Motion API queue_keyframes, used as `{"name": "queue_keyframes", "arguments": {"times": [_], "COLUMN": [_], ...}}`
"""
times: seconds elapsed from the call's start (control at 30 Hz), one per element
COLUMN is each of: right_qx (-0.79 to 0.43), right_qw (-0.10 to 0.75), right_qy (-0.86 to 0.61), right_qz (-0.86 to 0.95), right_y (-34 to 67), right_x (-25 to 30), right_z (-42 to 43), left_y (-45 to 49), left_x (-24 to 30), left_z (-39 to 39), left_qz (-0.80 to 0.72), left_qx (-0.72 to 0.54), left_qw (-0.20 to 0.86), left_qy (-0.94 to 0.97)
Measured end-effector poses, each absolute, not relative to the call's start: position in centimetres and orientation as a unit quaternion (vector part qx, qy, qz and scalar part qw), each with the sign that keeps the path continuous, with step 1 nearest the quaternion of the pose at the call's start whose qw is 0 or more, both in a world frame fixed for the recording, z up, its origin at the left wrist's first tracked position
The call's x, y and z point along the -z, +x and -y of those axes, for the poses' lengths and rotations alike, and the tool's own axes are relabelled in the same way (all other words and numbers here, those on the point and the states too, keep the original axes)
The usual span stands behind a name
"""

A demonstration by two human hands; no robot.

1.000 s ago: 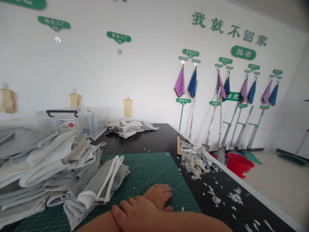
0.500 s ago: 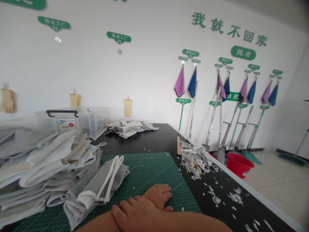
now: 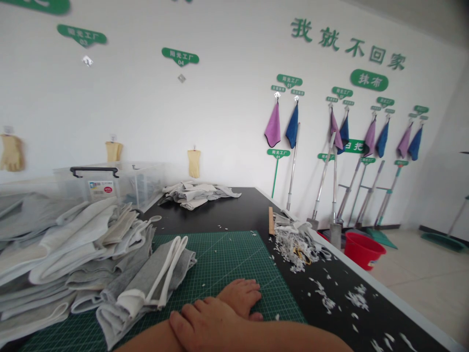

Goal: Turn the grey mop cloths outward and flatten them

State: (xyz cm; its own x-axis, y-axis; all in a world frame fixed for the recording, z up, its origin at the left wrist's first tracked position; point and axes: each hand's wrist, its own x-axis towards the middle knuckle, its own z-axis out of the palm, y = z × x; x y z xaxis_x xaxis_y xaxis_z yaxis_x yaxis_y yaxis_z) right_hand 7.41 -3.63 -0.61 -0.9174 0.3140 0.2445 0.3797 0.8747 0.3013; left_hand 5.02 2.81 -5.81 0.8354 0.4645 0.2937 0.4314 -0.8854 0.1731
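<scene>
My left hand [image 3: 240,296] lies flat on the green cutting mat [image 3: 220,259], its fingers pointing right and holding nothing. My right hand [image 3: 203,322] rests across my left forearm, also empty. Just left of both hands is a folded grey cloth with white binding [image 3: 148,288], lying on the mat's edge. Beyond it rises a loose stack of pale grey cloth pieces [image 3: 73,249]. White cloth scraps [image 3: 293,244] are heaped on the black table to the right of the mat, with more scattered nearer me.
A clear plastic storage box [image 3: 110,183] stands behind the stack. Another pile of grey cloth [image 3: 196,194] lies at the table's far end. Past the table's right edge are a red bucket [image 3: 362,249] and mops leaning against the wall, below hanging towels.
</scene>
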Motion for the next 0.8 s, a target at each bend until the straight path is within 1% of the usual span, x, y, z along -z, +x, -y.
{"name": "queue_keyframes", "arguments": {"times": [0.8], "right_qx": [0.162], "right_qw": [0.101], "right_qy": [-0.177], "right_qz": [0.965], "right_y": [7.60], "right_x": [0.52], "right_z": [3.64], "left_y": [5.01], "left_x": [5.65], "left_z": [-2.63], "left_qz": [-0.238], "left_qx": [-0.168], "left_qw": [0.055], "left_qy": [0.955]}}
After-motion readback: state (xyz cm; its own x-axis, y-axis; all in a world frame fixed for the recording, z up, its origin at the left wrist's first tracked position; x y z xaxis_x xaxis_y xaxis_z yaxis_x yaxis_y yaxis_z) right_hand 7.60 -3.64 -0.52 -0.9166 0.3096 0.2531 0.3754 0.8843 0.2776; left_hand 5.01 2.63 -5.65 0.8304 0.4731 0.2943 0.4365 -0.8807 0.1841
